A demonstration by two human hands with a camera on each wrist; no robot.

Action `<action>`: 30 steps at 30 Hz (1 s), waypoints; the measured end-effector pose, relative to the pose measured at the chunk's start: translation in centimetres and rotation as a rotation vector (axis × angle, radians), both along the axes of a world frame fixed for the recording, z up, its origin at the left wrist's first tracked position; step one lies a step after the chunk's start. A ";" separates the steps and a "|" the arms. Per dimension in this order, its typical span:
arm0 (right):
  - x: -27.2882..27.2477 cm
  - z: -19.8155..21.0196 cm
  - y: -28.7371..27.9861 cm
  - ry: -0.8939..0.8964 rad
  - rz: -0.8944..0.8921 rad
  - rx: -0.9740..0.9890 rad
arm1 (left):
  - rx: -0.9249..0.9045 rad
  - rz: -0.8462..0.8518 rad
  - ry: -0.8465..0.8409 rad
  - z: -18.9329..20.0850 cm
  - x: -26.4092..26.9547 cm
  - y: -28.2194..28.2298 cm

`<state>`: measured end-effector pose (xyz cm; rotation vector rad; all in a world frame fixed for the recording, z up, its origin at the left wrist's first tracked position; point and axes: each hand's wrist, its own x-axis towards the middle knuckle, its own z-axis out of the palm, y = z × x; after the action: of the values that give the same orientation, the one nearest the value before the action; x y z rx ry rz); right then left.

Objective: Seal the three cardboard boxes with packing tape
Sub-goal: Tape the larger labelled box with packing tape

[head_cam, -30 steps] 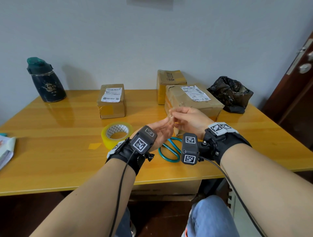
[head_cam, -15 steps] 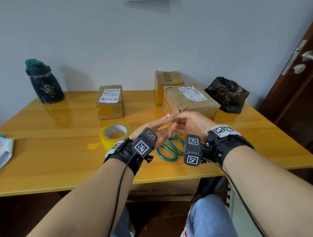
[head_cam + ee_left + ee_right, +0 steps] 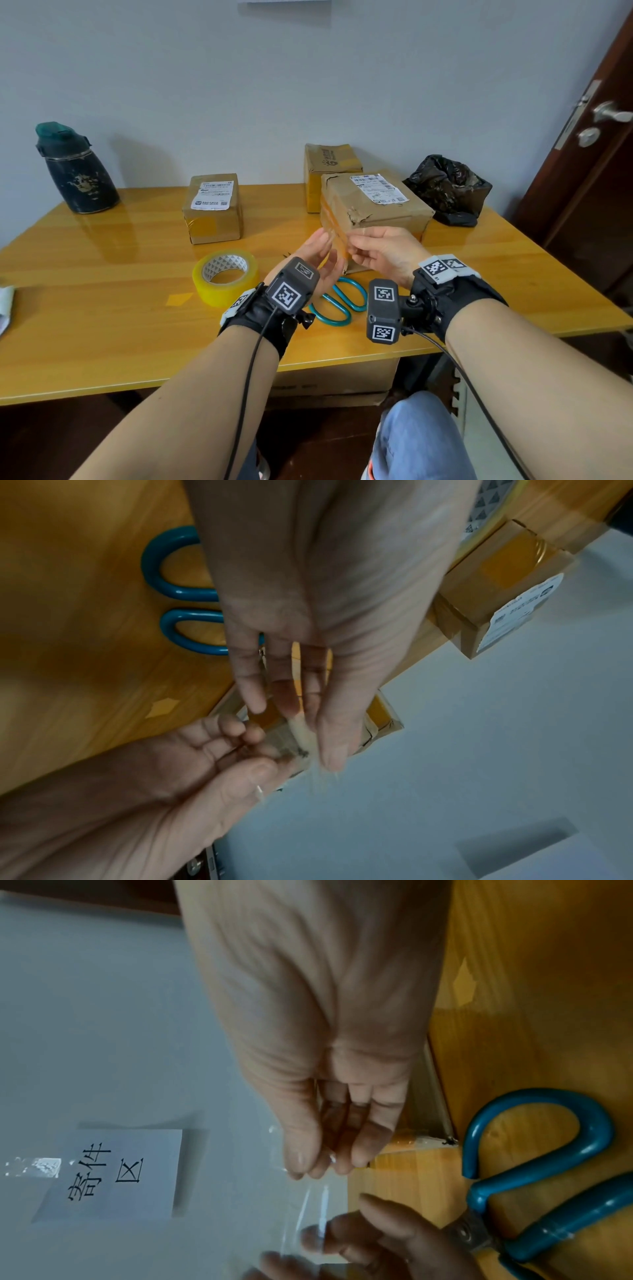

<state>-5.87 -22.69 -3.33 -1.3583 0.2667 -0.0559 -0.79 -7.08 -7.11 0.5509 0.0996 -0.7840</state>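
Over table [image 3: 102, 308], tape strip [image 3: 315, 1213] between fingertips [image 3: 298, 1161]

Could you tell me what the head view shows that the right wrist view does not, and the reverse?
Only the head view shows the three cardboard boxes, the tape roll, a dark bottle and a black bag. Only the right wrist view shows a paper sign on the wall. Both show the right hand pinching a clear tape strip, the left hand and the scissors.

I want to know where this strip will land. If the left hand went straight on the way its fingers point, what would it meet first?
Probably the near face of the large cardboard box: the left hand points forward at it, with the clear tape strip held between both hands in front. Depth is uncertain.
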 end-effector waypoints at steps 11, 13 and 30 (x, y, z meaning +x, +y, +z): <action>0.4 0.3 -0.3 0.062 -0.021 -0.046 | 0.003 0.091 0.055 -0.4 0.2 -1.0; 0.5 0.3 -0.1 0.068 -0.034 -0.034 | -0.007 0.106 0.082 -0.4 0.4 -1.0; 0.5 0.4 -0.7 0.108 -0.217 -0.184 | 0.673 0.239 -0.392 1.8 1.8 -1.6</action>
<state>-5.41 -23.41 -2.91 -1.5126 0.5094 -0.1925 0.99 -8.67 -5.28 1.2953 0.0631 -0.3831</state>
